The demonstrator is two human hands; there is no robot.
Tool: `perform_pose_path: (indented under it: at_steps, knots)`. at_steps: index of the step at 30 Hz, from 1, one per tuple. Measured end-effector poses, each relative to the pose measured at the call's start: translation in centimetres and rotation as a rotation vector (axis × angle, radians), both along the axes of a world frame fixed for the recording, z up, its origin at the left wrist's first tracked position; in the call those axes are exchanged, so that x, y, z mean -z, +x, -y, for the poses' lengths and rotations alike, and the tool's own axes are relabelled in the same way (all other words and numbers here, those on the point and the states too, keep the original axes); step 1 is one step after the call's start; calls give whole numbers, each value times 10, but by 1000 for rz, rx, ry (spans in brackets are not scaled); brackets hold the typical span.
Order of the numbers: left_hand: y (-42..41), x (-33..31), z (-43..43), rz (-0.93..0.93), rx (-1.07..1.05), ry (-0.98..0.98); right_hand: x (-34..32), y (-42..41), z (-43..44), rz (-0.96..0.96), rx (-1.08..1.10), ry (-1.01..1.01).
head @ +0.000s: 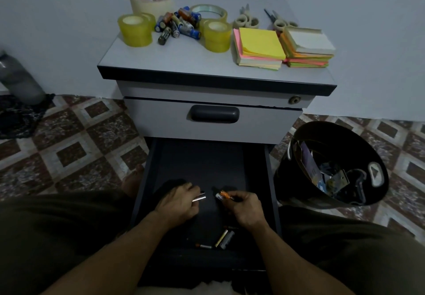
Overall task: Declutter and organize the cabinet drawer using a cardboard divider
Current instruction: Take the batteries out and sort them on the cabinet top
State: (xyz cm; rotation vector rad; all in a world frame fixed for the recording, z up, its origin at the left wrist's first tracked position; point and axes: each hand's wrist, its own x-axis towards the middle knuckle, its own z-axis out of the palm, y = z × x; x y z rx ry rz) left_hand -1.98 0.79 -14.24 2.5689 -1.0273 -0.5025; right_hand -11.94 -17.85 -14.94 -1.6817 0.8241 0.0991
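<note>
Bare hands [176, 202] [247, 209], dark olive legwear [57, 237]

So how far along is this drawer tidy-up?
Done: tape rolls, a battery pile, scissors and sticky notes sit grouped on the cabinet top, and the bin holds scraps. In hand: the left hand grips a silver battery and the right hand pinches an orange battery in the open drawer. Left: loose batteries at its front, and no cardboard divider is in view.

Head view, looking steeply down, close over drawer [202, 170]
</note>
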Motion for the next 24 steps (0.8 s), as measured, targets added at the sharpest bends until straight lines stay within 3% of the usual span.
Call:
perform_pose_path:
  at_steps: [5,15,24]
  knots:
    - [4,4,-12,-29,-98,-170,-1,1,-1,5,31,55]
    - [0,-8,-13,-256,-375,-279,-15,4,-4,14,29,36]
    - [-10,-58,-4,-453,-641,-430,-60,12,-10,-29,-199,-105]
